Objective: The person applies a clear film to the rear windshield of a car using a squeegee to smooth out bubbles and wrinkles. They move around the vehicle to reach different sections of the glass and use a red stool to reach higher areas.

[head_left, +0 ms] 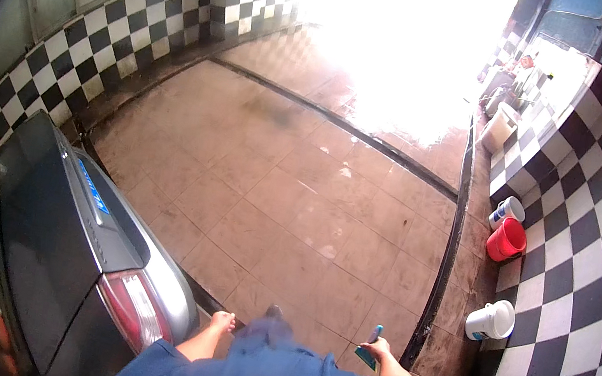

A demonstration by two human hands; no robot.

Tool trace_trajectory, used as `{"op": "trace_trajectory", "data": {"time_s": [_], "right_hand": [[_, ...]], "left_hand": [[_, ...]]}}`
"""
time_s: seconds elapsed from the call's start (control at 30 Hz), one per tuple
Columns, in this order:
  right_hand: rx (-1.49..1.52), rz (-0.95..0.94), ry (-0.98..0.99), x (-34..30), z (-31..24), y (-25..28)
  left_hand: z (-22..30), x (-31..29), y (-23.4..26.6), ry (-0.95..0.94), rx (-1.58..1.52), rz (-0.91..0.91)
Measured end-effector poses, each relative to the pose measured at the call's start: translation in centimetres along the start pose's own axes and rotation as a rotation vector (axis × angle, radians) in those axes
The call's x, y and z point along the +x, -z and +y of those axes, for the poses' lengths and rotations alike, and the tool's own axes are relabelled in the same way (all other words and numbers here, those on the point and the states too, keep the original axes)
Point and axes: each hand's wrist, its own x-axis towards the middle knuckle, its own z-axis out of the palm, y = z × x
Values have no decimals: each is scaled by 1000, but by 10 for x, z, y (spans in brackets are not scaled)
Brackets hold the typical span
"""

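My right hand (pixel 376 348) is closed around a small blue-green handled tool (pixel 366 357). One end of it sticks up past my fingers and a flat, darker part hangs below; its exact kind cannot be made out. My left hand (pixel 222 322) hangs beside the rear of a dark grey car (pixel 58 228), apart from it, with its fingers curled and nothing seen in them. The car's red and clear tail light (pixel 134 309) is the part nearest to that hand. A blue plate (pixel 92 186) shows on the car's back.
Brown floor tiles (pixel 297 211) stretch ahead, crossed by a dark drain channel (pixel 343 122). Along the right checkered wall (pixel 589 257) stand a red bucket (pixel 507 240), a white bucket (pixel 491 320) and another white bucket (pixel 507 211). Bright light fills the far opening.
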Motion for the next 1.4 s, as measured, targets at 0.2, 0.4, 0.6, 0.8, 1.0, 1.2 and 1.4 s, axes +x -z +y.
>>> {"op": "trace_trajectory", "data": {"time_s": [0.2, 0.4, 0.6, 0.8, 1.0, 1.2, 1.4], "right_hand": [[258, 161, -464, 66, -27, 50], [517, -4, -458, 177, -124, 65], [131, -269, -23, 422, -306, 63], [-124, -233, 650, 548, -709, 2], [-117, -382, 957, 523, -1008, -135], [-247, -577, 864, 519, -1118, -227], [-285, -622, 523, 464, -1209, -320]], "left_hand": [[116, 77, 38, -119, -121, 15], [207, 134, 73, -151, -211, 234], [241, 147, 92, 74, -495, 490], [286, 171, 97, 76, -686, 736], [271, 240, 96, 290, -822, 729], [289, 330, 188, 134, -648, 661], [334, 465, 365, -139, -1162, 706]]}}
